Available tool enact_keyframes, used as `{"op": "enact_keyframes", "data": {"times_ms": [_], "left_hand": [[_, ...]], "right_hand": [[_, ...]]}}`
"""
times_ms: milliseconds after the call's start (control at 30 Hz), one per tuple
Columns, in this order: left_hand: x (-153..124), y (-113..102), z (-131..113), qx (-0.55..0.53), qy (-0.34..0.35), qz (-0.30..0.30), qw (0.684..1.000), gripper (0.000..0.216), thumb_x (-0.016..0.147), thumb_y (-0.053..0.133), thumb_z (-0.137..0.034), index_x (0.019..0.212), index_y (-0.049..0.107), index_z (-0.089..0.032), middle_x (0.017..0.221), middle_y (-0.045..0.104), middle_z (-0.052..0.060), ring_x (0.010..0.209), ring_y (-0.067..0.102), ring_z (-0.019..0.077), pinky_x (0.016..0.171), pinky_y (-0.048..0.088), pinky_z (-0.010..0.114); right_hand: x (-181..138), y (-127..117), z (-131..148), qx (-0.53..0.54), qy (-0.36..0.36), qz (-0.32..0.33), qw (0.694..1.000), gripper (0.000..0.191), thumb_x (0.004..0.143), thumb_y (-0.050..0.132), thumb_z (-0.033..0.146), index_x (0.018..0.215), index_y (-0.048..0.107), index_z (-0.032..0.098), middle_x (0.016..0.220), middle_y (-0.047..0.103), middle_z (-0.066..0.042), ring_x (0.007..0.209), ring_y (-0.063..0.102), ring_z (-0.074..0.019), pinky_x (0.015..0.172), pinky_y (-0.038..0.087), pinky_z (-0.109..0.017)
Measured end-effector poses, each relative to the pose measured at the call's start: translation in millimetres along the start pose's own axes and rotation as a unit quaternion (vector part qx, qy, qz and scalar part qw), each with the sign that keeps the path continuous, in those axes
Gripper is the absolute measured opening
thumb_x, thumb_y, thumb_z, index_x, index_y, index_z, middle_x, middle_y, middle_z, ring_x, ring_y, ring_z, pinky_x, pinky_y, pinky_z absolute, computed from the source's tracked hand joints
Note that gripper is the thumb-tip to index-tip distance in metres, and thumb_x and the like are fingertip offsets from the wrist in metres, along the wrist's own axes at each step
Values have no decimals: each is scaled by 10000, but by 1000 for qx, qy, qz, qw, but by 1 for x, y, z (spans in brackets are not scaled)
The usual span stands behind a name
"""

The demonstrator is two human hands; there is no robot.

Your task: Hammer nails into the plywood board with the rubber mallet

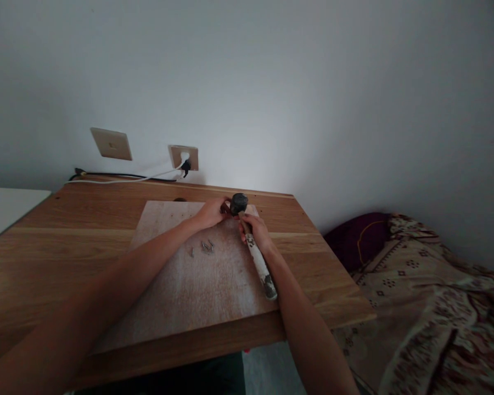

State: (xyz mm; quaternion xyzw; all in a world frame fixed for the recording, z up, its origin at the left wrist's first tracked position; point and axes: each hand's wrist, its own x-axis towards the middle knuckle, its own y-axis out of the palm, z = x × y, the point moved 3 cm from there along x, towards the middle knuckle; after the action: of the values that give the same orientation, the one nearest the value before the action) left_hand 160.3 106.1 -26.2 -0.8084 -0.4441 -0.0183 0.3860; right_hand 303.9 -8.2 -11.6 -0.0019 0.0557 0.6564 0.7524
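Black at the head and chipped white along the handle, a hammer slants across the head view, its head far and its handle end near and to the right. It is over the right part of a pale board, which lies flat on a wooden counter. The right grip, the person's right hand, is wrapped around the handle just below the hammer's head. The left grip, the left hand, is just left of that head, fingers bent beside a small dark reddish item; how far they are parted, and whether they hold it, I cannot tell.

The hammer looks stiff and sturdy, with most of its weight probably in the head. Held this high, it should balance and steer easily; held near the handle's end, it would feel heavier. The worn coating may be rough enough to resist slipping.

Near the board's middle lie a few loose nails, likely hard, light and apt to roll, best pinched by the shank. Far left, 2 cables, 1 white and 1 black, run along the wall. Right of the counter is patterned cloth.
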Motion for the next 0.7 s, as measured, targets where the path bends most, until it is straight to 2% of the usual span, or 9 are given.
{"op": "enact_keyframes", "data": {"times_ms": [267,500,633,700], "left_hand": [[-1,-2,-2,-23,-16,9,1000,519,754,770,-178,1263,679,-133,918,813,67,789,767,222,774,574,310],[-1,0,-2,-17,-9,5,1000,445,755,751,-198,1190,689,-125,910,800,72,798,752,225,763,569,318],[-5,-19,-14,16,21,38,999,442,756,692,-180,1198,679,-151,971,770,64,821,727,209,752,557,302],[-13,-35,-27,64,55,77,993,352,748,675,-185,1097,712,-177,1000,741,61,835,704,207,762,544,299]], "right_hand": [[0,0,0,-4,-2,2,1000,353,743,654,491,860,698,161,503,565,51,323,470,-112,311,323,-230],[-1,1,-1,1,3,11,1000,365,757,657,483,909,705,154,514,574,53,330,471,-111,317,329,-228],[-2,1,2,2,3,4,1000,386,750,665,501,920,702,157,515,568,57,325,467,-109,319,328,-229],[-2,0,4,6,0,-4,1000,397,739,654,508,928,698,161,521,564,59,330,472,-109,319,336,-228]]}}
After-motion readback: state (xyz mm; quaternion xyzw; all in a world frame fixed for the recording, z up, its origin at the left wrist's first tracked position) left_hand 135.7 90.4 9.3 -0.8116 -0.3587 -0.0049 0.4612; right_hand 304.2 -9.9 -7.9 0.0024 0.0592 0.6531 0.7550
